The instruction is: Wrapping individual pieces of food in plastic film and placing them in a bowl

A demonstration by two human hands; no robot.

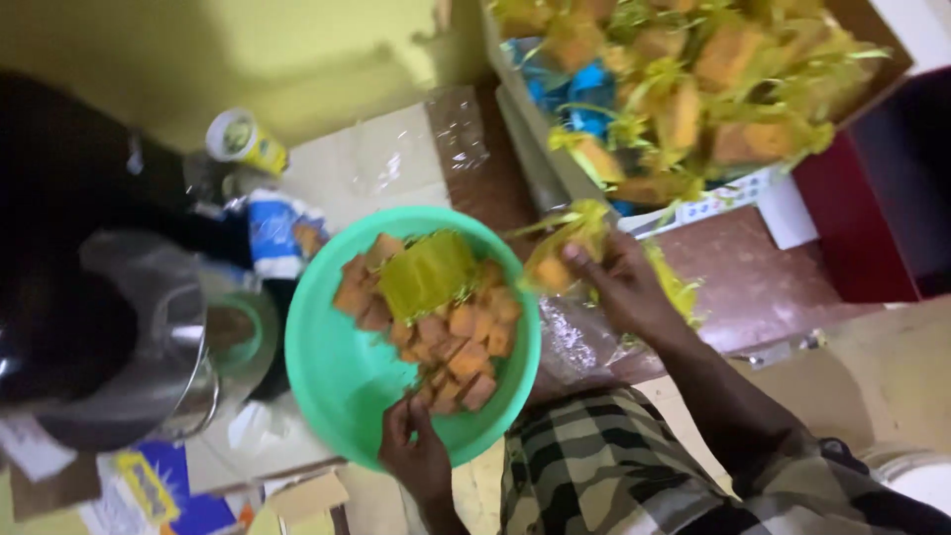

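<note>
A green plastic bowl (337, 376) holds several orange-brown square pieces (464, 342) and a stack of yellow-green strips (426, 272). My left hand (416, 454) rests on the bowl's near rim, its fingertips touching the nearest pieces. Just right of the bowl, my right hand (619, 287) is closed on a small wrapped orange packet (555, 266) with yellow-green ribbon trailing from it. The packet hangs just outside the bowl's right edge.
A cardboard box (693, 89) at the top right is full of similar ribbon-tied orange packets. A shiny metal pot (149, 337), a yellow can (243, 139) and a blue-and-white pack (277, 233) stand to the left. My checked clothing (594, 466) fills the bottom.
</note>
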